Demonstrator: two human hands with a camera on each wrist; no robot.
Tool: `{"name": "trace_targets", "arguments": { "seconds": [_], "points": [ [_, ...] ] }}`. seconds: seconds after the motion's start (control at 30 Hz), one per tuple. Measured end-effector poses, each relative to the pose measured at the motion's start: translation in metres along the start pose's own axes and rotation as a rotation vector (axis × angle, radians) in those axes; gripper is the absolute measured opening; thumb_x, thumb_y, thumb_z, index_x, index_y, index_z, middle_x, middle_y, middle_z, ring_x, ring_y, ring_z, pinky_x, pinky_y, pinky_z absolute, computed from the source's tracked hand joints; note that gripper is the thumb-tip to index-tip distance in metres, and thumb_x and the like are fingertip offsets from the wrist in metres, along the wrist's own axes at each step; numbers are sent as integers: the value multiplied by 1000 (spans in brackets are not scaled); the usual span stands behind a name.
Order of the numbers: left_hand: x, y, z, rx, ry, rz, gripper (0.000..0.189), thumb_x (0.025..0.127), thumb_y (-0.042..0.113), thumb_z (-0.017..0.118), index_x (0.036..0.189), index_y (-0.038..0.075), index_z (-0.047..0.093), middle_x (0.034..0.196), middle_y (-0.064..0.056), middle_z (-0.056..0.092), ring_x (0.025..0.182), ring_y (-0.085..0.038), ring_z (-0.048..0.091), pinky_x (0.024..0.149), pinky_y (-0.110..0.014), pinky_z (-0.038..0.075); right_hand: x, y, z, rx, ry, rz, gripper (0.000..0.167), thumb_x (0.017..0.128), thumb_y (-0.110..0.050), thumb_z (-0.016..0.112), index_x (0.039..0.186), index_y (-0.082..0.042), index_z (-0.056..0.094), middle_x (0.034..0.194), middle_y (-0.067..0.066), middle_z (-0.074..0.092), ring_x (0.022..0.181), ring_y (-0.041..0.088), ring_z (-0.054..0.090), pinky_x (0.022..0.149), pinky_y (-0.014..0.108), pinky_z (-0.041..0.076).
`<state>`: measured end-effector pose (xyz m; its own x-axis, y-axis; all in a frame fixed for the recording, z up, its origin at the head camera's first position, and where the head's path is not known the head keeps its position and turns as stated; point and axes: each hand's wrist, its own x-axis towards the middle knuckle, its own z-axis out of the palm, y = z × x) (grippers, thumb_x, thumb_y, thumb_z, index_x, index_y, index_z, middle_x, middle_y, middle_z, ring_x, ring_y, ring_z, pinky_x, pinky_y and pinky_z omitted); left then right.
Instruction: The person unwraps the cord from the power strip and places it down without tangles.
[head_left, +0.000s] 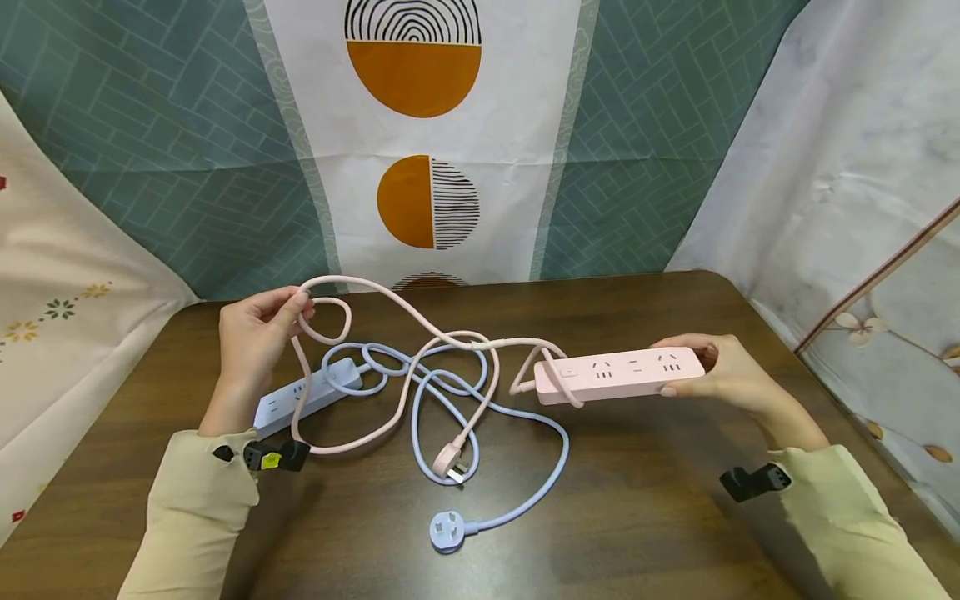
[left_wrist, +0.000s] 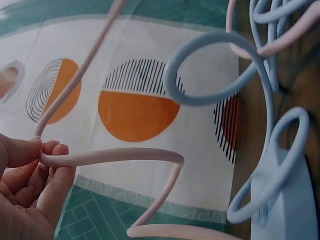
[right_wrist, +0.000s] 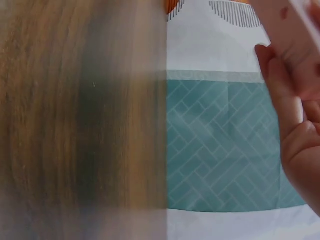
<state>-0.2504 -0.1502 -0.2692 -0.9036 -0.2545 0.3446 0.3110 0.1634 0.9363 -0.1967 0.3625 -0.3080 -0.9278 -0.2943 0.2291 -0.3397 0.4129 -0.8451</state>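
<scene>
My left hand [head_left: 258,333] pinches the pink cord [head_left: 390,298] between thumb and fingers, above the left of the table. In my right hand [head_left: 712,375] is the far end of a pink power strip [head_left: 618,375], sockets facing up, raised off the table. A loop of pink cord wraps over the strip's left end. The pink plug [head_left: 447,461] lies among blue cord loops. A blue power strip [head_left: 315,393] rests near my left wrist, its cord [head_left: 555,475] tangled with the pink one. The blue plug [head_left: 447,532] lies prongs up at the front.
The dark wooden table [head_left: 637,517] ends at the back against a green and white patterned cloth [head_left: 510,100]. Pale cloths hang on both sides, the right one [head_left: 840,192] close to the table's edge.
</scene>
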Motion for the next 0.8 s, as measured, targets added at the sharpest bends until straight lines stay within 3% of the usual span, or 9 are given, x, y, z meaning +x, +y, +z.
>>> {"name": "trace_targets", "arguments": {
  "seconds": [0.13,0.3,0.33,0.43,0.5,0.57,0.6,0.63,0.8],
  "points": [
    [2,-1,-6,81,-6,10,16,83,5,65,95,-6,67,64,13,64,61,0,61,58,-14,48,-4,4,-6,224,-47,-84,52,66,18,64,108,-13,66,89,-5,67,74,4,57,57,21,44],
    [6,-9,-12,252,-32,12,32,84,14,65,102,-12,63,65,16,61,61,3,60,58,-13,48,-4,13,-8,548,-148,-184,47,72,17,57,113,-5,62,101,3,67,86,8,60,68,21,47],
    [7,-12,-14,261,-41,10,34,83,16,66,102,-12,63,66,15,61,61,3,60,58,-14,48,-4,14,-9,606,-151,-199,45,74,17,55,114,-3,61,103,5,66,88,9,60,70,22,48],
    [16,-36,-32,142,-54,0,28,81,15,69,98,-7,67,68,8,64,61,-2,62,56,-15,49,-5,17,-13,722,-102,-206,41,78,16,50,115,0,60,107,7,64,93,12,58,73,23,47],
    [24,-53,-48,98,-43,-20,27,80,16,70,98,-5,68,70,4,66,63,-4,64,56,-17,49,-6,18,-17,731,-28,-174,40,80,17,47,113,0,61,106,7,63,92,12,57,72,21,46],
    [34,-74,-66,-8,-22,-44,24,78,11,70,97,-3,69,70,0,67,62,-8,65,53,-18,49,-9,17,-21,686,47,-116,40,80,18,48,110,-3,63,103,5,64,90,11,55,69,20,43],
    [37,-79,-74,17,4,-65,25,79,13,70,99,-3,69,71,0,67,62,-8,65,53,-18,50,-10,16,-22,648,76,-83,40,80,18,48,109,-5,65,101,3,65,88,10,55,67,20,42],
    [44,-92,-85,-25,22,-83,25,78,12,71,99,-1,69,72,-2,68,63,-9,65,52,-19,49,-12,15,-23,615,102,-53,41,79,18,51,107,-7,66,99,1,65,86,9,55,66,20,41],
    [68,-144,-124,-12,73,-131,29,74,18,74,100,7,70,76,-2,70,66,-11,67,51,-21,50,-16,13,-24,465,108,29,43,76,17,56,105,-12,67,95,-2,66,82,7,56,65,19,45]
  ]
}}
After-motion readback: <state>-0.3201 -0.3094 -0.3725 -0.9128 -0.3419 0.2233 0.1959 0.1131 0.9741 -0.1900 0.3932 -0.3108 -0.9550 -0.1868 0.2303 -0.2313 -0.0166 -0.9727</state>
